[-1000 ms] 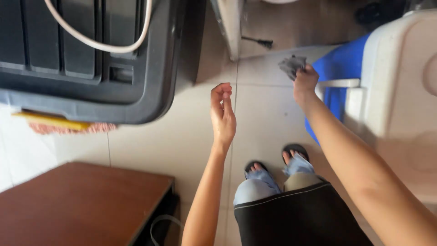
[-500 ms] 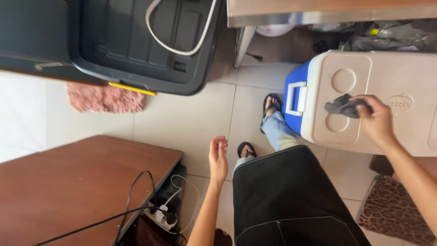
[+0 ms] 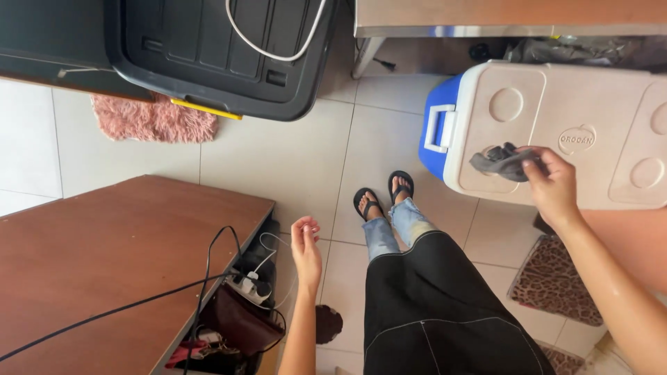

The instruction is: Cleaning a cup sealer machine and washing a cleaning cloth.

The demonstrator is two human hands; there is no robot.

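The grey cloth [image 3: 501, 161] lies bunched on the white lid of the blue cooler [image 3: 597, 132], near the lid's left end, pinched between the fingers of the right hand [image 3: 552, 184]. The left hand [image 3: 306, 246] hangs free and loosely open above the tiled floor [image 3: 278, 160], holding nothing, just beside the brown table [image 3: 104, 257]. A black bin [image 3: 222, 48] and a pink rug [image 3: 149, 118] lie farther off.

Smooth plastic, soft cloth, glossy tile
Crumpled grey cloth rag [image 3: 501, 162] lies limp on the matt white plastic cooler lid [image 3: 597, 104]; brown wooden counter [image 3: 104, 257] looks satin-smooth, pink shaggy mat [image 3: 149, 119] rough, pale floor tiles [image 3: 278, 160] glossy
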